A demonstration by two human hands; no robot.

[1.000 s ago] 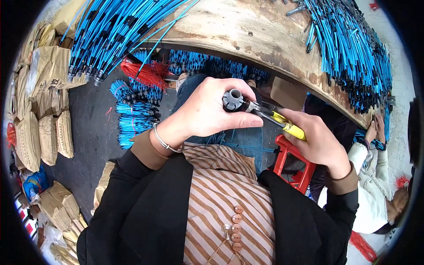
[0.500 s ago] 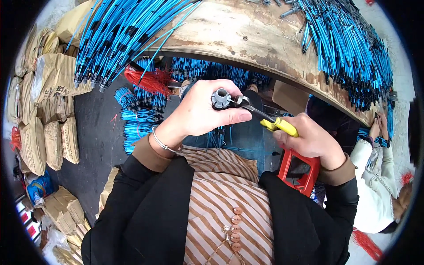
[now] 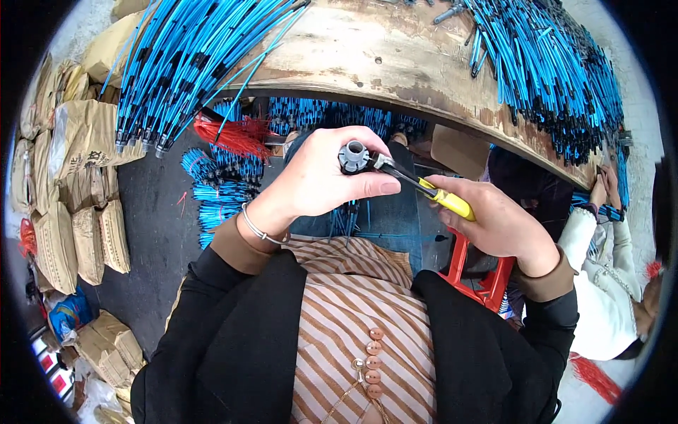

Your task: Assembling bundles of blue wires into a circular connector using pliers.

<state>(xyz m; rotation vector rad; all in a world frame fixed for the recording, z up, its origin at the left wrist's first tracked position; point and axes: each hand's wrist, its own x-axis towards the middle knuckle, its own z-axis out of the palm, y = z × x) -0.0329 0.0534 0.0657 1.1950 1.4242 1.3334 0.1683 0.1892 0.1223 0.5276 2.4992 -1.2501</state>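
Note:
My left hand (image 3: 321, 173) is closed around a dark grey, hollow, ribbed plastic fitting (image 3: 347, 161), its round open end facing up. Most of the fitting's length is hidden by the fingers. My right hand (image 3: 498, 222) grips a pair of pliers (image 3: 455, 203) by yellow handles. The metal jaws reach the side of the fitting between my left thumb and forefinger; what exactly they pinch is too small to make out. Below my left hand, several thin blue tubes (image 3: 345, 220) hang down over my lap.
Ahead stands a wooden table (image 3: 367, 53) with blue-tube bundles (image 3: 187, 67) at left and a large pile (image 3: 547, 78) at right. Red strands (image 3: 233, 136) hang under its edge. A red plastic stool (image 3: 494, 283) is by my right arm. Sacks (image 3: 53, 247) line the left; a co-worker's white sleeve (image 3: 600, 297) is at right.
My right hand has shifted slightly, its fingers straighter along the handles, and the pliers have turned a little. My left hand keeps hold of the fitting in nearly the same place.

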